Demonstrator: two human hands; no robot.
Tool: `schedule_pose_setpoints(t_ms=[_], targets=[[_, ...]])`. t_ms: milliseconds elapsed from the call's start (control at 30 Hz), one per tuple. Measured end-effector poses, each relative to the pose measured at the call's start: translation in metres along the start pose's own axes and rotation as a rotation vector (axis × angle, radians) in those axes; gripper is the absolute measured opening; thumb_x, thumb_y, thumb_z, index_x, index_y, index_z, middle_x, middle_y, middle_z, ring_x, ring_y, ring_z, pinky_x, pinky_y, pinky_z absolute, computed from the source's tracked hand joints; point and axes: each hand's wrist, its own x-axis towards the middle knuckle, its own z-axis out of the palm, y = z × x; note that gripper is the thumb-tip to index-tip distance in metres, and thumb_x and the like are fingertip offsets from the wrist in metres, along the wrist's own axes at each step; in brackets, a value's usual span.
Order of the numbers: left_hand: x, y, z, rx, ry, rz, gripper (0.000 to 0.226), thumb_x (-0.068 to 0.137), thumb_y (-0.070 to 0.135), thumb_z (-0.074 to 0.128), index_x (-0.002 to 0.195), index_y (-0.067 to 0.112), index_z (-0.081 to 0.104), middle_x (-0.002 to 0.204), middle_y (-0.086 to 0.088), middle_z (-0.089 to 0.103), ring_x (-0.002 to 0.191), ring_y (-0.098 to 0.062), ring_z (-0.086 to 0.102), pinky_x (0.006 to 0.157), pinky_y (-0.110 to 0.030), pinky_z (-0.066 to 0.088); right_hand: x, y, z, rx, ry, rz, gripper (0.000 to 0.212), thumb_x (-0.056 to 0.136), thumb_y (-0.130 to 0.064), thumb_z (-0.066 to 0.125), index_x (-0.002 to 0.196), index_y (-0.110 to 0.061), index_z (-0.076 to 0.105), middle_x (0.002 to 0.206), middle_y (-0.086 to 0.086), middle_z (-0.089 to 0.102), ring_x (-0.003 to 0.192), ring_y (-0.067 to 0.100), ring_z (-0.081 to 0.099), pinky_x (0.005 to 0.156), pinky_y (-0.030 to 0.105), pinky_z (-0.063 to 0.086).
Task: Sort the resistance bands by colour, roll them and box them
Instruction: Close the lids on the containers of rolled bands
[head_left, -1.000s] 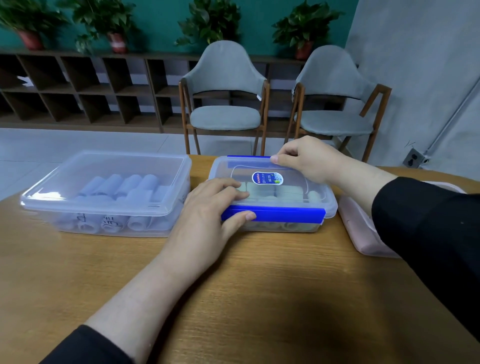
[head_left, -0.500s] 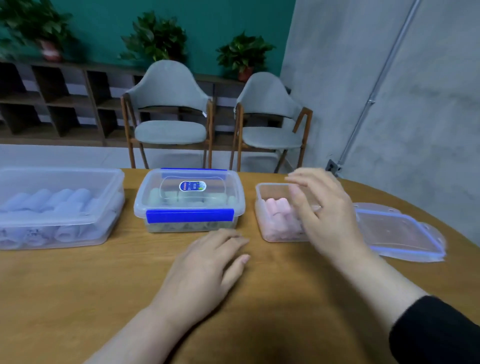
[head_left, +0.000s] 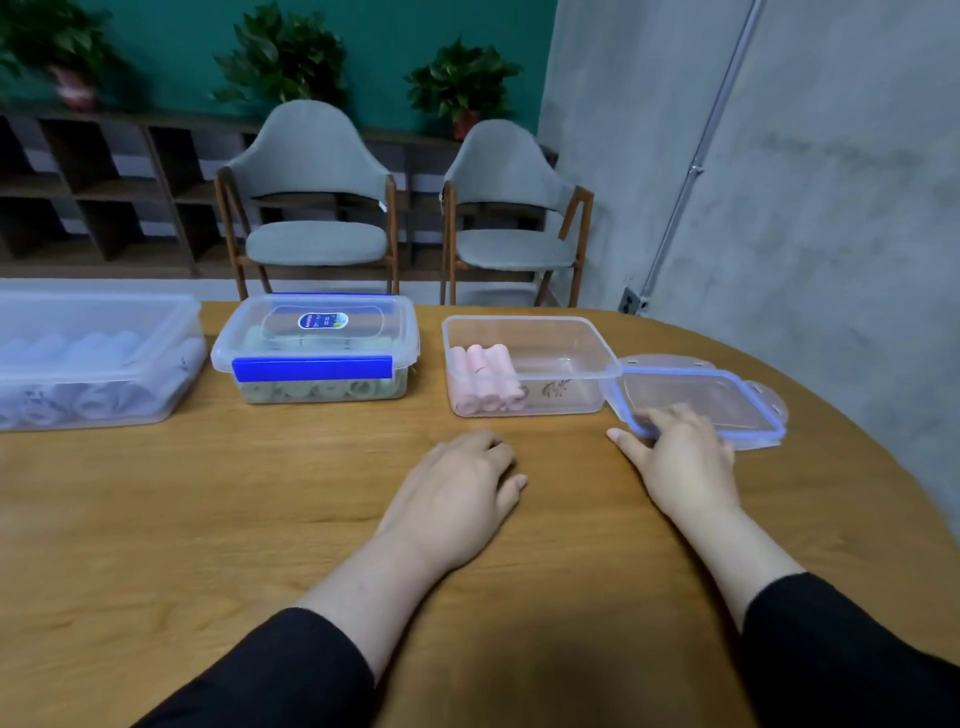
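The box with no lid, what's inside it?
Pink rolled bands lie stacked at the left end of the open box; the rest looks bare. The rolls at the bottom are partly hidden by those on top.
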Motion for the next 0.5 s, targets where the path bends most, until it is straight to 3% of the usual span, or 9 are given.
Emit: schedule_pose_setpoints(t_ms=[133,233,333,400,500], targets=[[-0.002,0.000,-0.002,-0.015,0.005,-0.001,0.028,0.101,0.041,0.051,0.110,0.021,0.069,0.119,0.005,0.063,0.109,-0.021,0.058,0.096,-0.037,0.046,-0.003,-0.001,-0.001,-0.139,0.031,0.031,0.050,0.090,-0.067,0.054,0.114,-0.027,0.071,0.112,-0.001,0.060,0.114,0.024,0.050,0.093,0.047,0.035],[-0.002,0.000,-0.001,-0.011,0.020,-0.001,0.026,0.100,0.041,0.052,0.105,0.022,0.069,0.113,0.006,0.063,0.106,-0.020,0.059,0.093,-0.035,0.046,-0.008,-0.003,-0.005,-0.242,0.069,-0.063,0.034,0.095,-0.052,0.055,0.091,-0.023,0.071,0.097,-0.001,0.061,0.101,0.025,0.053,0.084,0.042,0.034],[-0.004,0.000,-0.001,-0.007,0.035,-0.010,0.026,0.100,0.042,0.049,0.100,0.023,0.067,0.105,0.007,0.062,0.100,-0.019,0.059,0.087,-0.035,0.048,-0.012,-0.004,-0.014,-0.283,0.052,-0.145,0.028,0.093,-0.033,0.056,0.071,-0.015,0.059,0.081,0.001,0.058,0.088,0.027,0.055,0.079,0.040,0.038],[-0.006,0.003,-0.004,-0.010,0.051,-0.016,0.031,0.099,0.045,0.042,0.097,0.024,0.065,0.099,0.007,0.061,0.096,-0.018,0.059,0.081,-0.035,0.049,-0.011,0.000,-0.024,-0.245,0.052,-0.119,0.023,0.090,-0.027,0.057,0.072,-0.012,0.057,0.080,0.004,0.055,0.086,0.030,0.054,0.076,0.041,0.041],[-0.014,0.004,-0.009,-0.034,0.132,0.016,0.039,0.099,0.047,0.034,0.091,0.022,0.062,0.093,0.008,0.061,0.091,-0.018,0.058,0.074,-0.035,0.049,-0.008,0.013,-0.045,-0.079,0.187,-0.112,0.015,0.089,-0.017,0.059,0.077,-0.008,0.056,0.085,0.012,0.056,0.085,0.036,0.055,0.073,0.044,0.043]])
